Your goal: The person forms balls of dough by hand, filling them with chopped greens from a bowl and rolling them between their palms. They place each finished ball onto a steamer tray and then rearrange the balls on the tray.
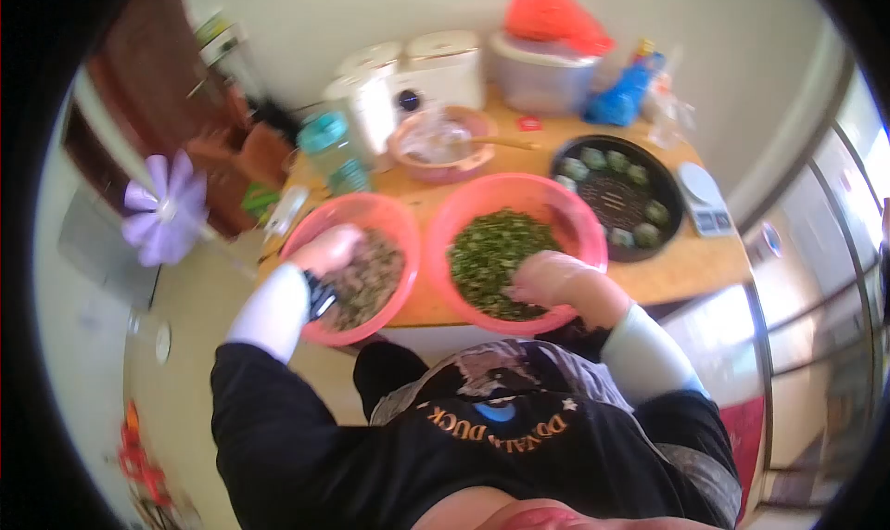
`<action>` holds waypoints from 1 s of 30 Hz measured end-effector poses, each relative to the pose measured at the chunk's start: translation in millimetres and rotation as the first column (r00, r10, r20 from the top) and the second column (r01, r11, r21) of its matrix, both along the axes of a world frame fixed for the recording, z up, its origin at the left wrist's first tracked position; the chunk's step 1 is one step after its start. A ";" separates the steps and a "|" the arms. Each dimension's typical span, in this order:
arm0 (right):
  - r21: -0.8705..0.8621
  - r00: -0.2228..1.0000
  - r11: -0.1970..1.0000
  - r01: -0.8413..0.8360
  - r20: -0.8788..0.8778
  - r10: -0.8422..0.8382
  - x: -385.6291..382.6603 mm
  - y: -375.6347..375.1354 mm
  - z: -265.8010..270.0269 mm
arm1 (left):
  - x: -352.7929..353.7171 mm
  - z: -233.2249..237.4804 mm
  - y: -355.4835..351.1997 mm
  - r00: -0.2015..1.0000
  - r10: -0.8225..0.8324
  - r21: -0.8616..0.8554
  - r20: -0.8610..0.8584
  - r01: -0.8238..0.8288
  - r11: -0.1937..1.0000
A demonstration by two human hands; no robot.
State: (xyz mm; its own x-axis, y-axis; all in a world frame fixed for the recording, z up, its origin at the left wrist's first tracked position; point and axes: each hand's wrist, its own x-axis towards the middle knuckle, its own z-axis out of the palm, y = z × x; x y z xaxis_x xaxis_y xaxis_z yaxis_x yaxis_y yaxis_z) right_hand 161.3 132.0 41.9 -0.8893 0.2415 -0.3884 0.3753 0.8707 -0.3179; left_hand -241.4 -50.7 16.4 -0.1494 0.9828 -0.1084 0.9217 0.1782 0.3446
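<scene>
Two pink basins stand side by side at the table's near edge. In the left basin (408, 242), my left hand (336, 250) reaches down into a crumbly brownish mixture (378, 268); its fingers are hidden from view. Finely chopped greens (496, 252) fill much of the right basin (593, 219). There, my right hand (549, 278), which seems to wear a thin clear glove, has its fingers bunched together and pressed into the greens. A round black pan (612, 201) behind it holds several greenish balls (638, 174) around its inner edge.
A kitchen scale (708, 205) stands right of the pan. Behind the basins are a peach bowl (440, 164) with clear plastic in it, a teal-lidded jug (334, 154), white canisters (445, 66), a lidded tub (542, 77) and a blue bag (619, 97). A purple fan (167, 210) stands left.
</scene>
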 end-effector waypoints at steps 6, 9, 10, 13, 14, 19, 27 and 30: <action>0.064 0.999 0.998 0.013 -0.049 -0.010 2.3 -1.4 1.0 | 31.1 42.9 10.5 0.979 0.143 -0.195 0.146 -0.113 0.974; 0.037 0.998 0.999 0.033 -0.050 -0.031 5.2 -2.4 3.9 | 1.9 -17.1 6.4 0.995 0.006 -0.163 0.100 0.011 0.987; 0.019 0.996 0.999 0.046 -0.078 -0.045 6.5 -1.0 0.3 | 47.8 17.1 5.0 0.979 -0.069 -0.218 -0.192 0.026 0.976; 0.020 0.998 0.999 0.050 -0.040 -0.049 8.4 -3.9 9.9 | 47.6 3.1 14.4 0.961 0.140 -0.229 -0.241 -0.196 0.954; 0.015 0.997 0.998 0.065 -0.051 -0.064 8.7 -4.1 8.2 | 37.9 -1.9 17.9 0.960 0.124 -0.231 -0.252 -0.184 0.955; 0.054 0.994 0.997 0.055 -0.098 -0.049 9.4 -3.4 0.9 | -43.0 -21.6 22.7 0.964 -0.018 -0.007 -0.265 0.017 1.000; 0.051 0.996 0.998 0.031 -0.080 -0.027 9.4 -3.3 3.3 | -38.6 20.3 -3.3 0.977 0.196 -0.016 0.081 -0.195 0.981; 0.052 0.996 0.997 0.057 -0.066 -0.053 7.3 -4.1 -1.2 | 21.5 19.5 -7.2 0.943 0.255 -0.217 0.216 -0.208 0.954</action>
State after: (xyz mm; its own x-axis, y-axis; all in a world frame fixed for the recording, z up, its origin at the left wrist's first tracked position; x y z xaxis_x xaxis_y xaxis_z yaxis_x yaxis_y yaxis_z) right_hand 168.5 127.9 40.7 -0.8967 0.3097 -0.3161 0.4034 0.8658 -0.2961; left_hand -220.0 -57.9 36.0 -0.3170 0.8818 -0.3491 0.7418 0.4599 0.4881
